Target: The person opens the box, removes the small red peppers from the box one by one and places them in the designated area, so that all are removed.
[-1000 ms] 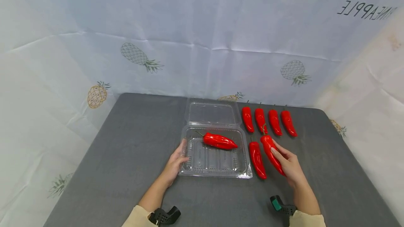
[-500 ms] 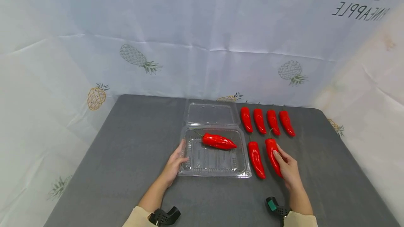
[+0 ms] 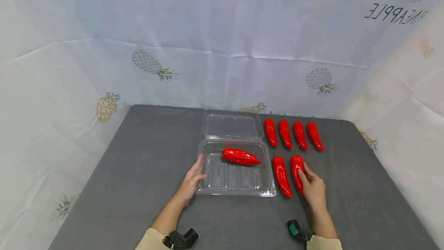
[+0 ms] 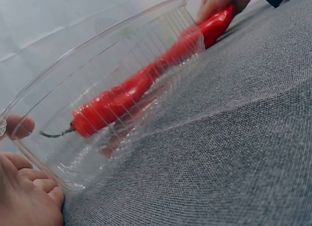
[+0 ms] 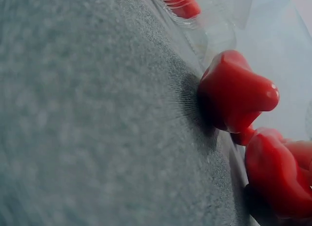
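Note:
My left hand [image 3: 190, 180] grips the left side of a clear plastic clamshell container [image 3: 215, 173], thumb over the rim, other fingers outside. One red pepper [image 3: 241, 156] with a green stem lies crosswise in the container's tray; the left wrist view shows this pepper [image 4: 114, 106] through the wall. To the right of the container, my right hand [image 3: 313, 192] holds another red pepper [image 3: 296, 167] from its right side, thumb on top. That pepper is at table level, stem pointing away. Between it and the container lies a third pepper [image 3: 281, 176], untouched.
The container's lid [image 3: 233, 124] lies folded back behind the tray. Right of the lid, several red peppers [image 3: 299, 135] form a row near the back edge of the grey table [image 3: 145, 153]. A pineapple-print cloth [image 3: 222, 76] hangs behind the table.
My right hand has moved left and slightly nearer with its pepper, bringing it lower and roughly parallel to the neighbouring one. The left hand and container have stayed put.

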Motion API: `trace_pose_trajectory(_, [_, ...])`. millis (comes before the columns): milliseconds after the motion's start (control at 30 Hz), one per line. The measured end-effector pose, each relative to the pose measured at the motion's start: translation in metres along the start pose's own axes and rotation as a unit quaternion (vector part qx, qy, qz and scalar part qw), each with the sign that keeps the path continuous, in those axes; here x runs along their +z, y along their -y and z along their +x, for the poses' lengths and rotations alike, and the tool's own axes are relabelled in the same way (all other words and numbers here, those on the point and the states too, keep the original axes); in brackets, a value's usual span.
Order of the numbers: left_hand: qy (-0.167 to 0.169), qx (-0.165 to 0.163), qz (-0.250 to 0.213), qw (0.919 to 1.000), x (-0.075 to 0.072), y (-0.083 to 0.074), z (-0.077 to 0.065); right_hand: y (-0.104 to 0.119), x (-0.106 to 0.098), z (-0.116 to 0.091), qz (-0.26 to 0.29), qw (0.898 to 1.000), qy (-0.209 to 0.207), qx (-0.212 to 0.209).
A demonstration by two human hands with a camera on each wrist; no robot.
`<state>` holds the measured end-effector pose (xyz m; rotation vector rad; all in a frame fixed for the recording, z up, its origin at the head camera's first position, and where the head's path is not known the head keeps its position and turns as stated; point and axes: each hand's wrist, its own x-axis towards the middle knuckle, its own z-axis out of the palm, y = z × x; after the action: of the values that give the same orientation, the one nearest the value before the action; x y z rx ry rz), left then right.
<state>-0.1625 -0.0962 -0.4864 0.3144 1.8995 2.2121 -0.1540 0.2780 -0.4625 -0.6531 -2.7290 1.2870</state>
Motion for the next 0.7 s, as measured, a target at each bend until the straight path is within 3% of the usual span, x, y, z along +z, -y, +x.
trace_pose_trajectory(500, [0.003,0.0,0.0,1.0,-0.0001,0.001,0.0011,-0.0032,0.0067,-0.0005,-0.077,0.996,-0.002,-0.044])
trace_pose_trajectory(700, [0.004,0.0,-0.004,1.0,0.0,0.0006,0.0012,0.0009,0.0068,-0.0016,-0.093,0.994,0.019,-0.057])
